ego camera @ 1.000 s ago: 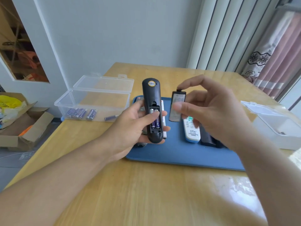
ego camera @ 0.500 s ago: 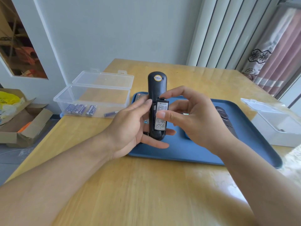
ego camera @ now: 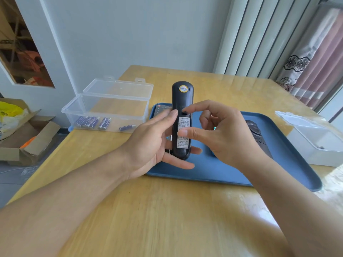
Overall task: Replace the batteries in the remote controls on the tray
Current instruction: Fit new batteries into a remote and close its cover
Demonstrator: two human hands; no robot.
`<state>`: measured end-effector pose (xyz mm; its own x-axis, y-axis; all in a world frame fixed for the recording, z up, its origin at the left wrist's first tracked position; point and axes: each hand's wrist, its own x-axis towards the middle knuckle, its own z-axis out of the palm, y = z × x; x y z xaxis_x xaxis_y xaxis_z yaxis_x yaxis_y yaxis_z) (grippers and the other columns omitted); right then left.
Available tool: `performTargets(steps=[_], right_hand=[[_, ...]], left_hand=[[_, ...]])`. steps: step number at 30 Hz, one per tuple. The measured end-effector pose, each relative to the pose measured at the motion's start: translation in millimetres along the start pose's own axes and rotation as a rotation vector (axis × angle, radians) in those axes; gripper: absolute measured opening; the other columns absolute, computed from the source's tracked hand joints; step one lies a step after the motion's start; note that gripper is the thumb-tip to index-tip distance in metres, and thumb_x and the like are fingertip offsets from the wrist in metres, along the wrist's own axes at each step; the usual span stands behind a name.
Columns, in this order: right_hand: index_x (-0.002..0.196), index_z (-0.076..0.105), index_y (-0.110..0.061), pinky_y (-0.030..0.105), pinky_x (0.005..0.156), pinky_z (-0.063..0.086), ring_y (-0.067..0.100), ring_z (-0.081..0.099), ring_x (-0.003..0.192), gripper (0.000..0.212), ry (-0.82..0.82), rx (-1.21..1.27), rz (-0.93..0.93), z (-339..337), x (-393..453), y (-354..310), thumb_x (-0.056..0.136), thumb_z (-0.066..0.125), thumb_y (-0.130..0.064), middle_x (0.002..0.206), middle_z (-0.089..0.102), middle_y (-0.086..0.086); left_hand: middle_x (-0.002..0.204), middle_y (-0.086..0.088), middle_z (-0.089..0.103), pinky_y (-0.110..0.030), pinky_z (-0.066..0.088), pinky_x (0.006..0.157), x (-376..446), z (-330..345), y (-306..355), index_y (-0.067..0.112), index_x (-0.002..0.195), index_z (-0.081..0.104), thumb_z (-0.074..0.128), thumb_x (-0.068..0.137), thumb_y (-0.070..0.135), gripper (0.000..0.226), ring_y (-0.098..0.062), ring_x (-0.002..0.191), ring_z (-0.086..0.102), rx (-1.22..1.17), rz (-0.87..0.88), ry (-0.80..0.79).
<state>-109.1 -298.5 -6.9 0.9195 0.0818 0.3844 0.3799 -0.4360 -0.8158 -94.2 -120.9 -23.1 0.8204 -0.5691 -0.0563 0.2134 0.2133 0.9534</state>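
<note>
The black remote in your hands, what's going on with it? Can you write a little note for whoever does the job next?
Left hand holds the black remote upright, back facing you.
Right hand presses its thumb on the labelled battery cover, which sits over the compartment.
Spare batteries lie in the clear box on the left; another dark remote lies on the blue tray.
Done: cover back on. Whether it has latched cannot be seen.
Left: put this remote down, do the others.

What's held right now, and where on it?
Left hand grips the black remote round its lower half; right hand thumb presses its battery cover.
</note>
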Motion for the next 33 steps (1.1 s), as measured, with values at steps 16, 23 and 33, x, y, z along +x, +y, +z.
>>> performTargets(steps=[16, 23, 33], right_hand=[[0.083, 0.051, -0.028, 0.020, 0.051, 0.029, 0.006, 0.032, 0.052, 0.050, 0.054, -0.117, 0.060, -3, 1, 3, 0.060, 0.094, -0.035, 0.062, 0.036, -0.009], [0.105, 0.054, -0.034, 0.021, 0.061, 0.043, 0.013, 0.053, 0.066, 0.041, 0.072, -0.270, 0.023, 0, -5, -2, 0.077, 0.078, -0.052, 0.093, 0.062, -0.015], [0.105, 0.039, -0.038, 0.023, 0.060, 0.036, 0.007, 0.053, 0.073, 0.046, 0.089, -0.288, 0.124, 8, -9, -2, 0.079, 0.073, -0.055, 0.088, 0.060, -0.017]], left_hand=[[0.130, -0.016, 0.067, -0.057, 0.059, 0.077, 1, -1, 0, 0.028, 0.142, 0.053, 0.036, 0.101, 0.051, 0.050, -0.041, 0.111, 0.068, 0.072, 0.027, -0.035], [0.144, -0.010, 0.057, -0.062, 0.051, 0.100, 5, -2, 3, 0.037, 0.145, 0.051, 0.031, 0.095, 0.065, 0.060, -0.029, 0.112, 0.061, 0.015, 0.086, -0.113], [0.139, 0.006, 0.058, -0.057, 0.049, 0.105, 4, 1, 2, 0.047, 0.152, 0.036, 0.026, 0.093, 0.066, 0.063, -0.016, 0.105, 0.065, 0.076, 0.105, -0.226]])
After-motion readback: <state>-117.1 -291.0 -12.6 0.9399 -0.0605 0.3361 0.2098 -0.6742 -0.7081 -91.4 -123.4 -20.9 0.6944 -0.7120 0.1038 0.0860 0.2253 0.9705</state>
